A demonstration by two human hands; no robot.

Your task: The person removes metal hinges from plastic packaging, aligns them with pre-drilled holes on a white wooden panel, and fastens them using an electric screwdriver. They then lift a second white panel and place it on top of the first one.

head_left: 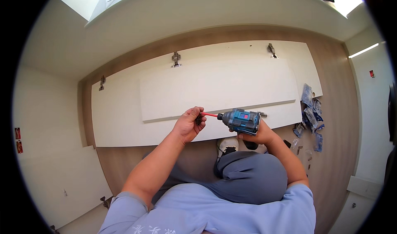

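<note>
The right hand gripped the blue cordless driver, its red bit aimed leftward; the left hand pinched a small dark fitting at the bit's tip, seemingly steadying it over the white panel.

- My right hand grips a blue cordless driver — its red bit points left.
- My left hand pinches a small dark fitting at the bit's tip.
- Both hover over white panels lying on the floor.

A smaller panel lies on a larger panel on the floor, plastic bags to its right.
</note>
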